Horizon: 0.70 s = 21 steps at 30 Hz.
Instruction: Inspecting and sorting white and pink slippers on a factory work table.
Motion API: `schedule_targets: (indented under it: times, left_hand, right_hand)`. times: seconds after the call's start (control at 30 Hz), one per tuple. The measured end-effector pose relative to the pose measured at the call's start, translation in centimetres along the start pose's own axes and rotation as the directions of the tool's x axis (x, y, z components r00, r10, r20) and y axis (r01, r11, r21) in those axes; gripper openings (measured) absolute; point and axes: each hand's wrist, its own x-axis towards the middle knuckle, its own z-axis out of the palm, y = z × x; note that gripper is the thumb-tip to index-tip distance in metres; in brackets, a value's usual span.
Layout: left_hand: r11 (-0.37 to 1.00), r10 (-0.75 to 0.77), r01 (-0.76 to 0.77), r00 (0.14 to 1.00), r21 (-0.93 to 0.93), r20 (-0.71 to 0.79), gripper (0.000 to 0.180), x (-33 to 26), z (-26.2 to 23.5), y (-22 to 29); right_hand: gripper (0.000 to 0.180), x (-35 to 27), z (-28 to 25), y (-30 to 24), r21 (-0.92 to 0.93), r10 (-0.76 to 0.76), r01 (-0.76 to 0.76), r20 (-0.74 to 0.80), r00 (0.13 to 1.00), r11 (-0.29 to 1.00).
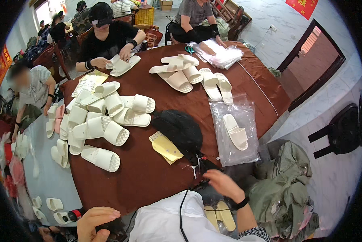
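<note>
My left hand (95, 222) is low in the view by the table's near edge, empty, its thumb apart from the fingers. My right hand (222, 184) hovers at the near edge, fingers stretched out, nothing visible in it. Just beyond it lie a black bag (180, 131) with a small white tag (194, 170) and a yellow sticker sheet (165, 147). To its upper right, one cream slipper (235, 132) lies on a clear plastic bag (223, 156). A pile of cream slippers (95, 128) covers the table's left part, the nearest slipper (101, 158) lying apart.
Across the brown-covered table (136, 177), a person in black (108, 44) handles a slipper (124, 65). More slippers (181, 74) lie centrally, near a stack of clear bags (221, 54) and another person (195, 20). Green fabric (283, 189) is heaped at right. A person (36, 84) sits left.
</note>
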Motion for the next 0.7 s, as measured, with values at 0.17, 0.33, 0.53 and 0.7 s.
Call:
schedule_targets:
  times: [0.17,0.33,0.53,0.7]
  left_hand:
    - [0.95,0.312,-0.308,0.941,0.047,-0.128,0.03,0.6,-1.1,0.6]
    - [0.8,0.599,-0.495,0.689,0.339,-0.408,0.051,1.1,-3.3,-0.3]
    - [0.726,0.687,-0.506,0.552,0.466,-0.473,0.05,-0.3,-2.3,0.7]
    - [0.627,0.779,-0.581,0.481,0.519,-0.402,0.049,1.6,-2.6,1.5]
  right_hand:
    - [0.031,4.8,-4.9,0.4,-0.161,0.028,-0.042,-0.088,0.996,0.986]
    - [0.041,12.5,-2.1,0.7,-0.285,-0.048,-0.005,-0.178,0.983,0.958]
    - [0.058,18.3,3.8,2.8,-0.428,-0.056,-0.054,-0.24,0.969,0.902]
    - [0.055,19.6,4.3,3.0,-0.438,-0.057,-0.089,-0.31,0.949,0.894]
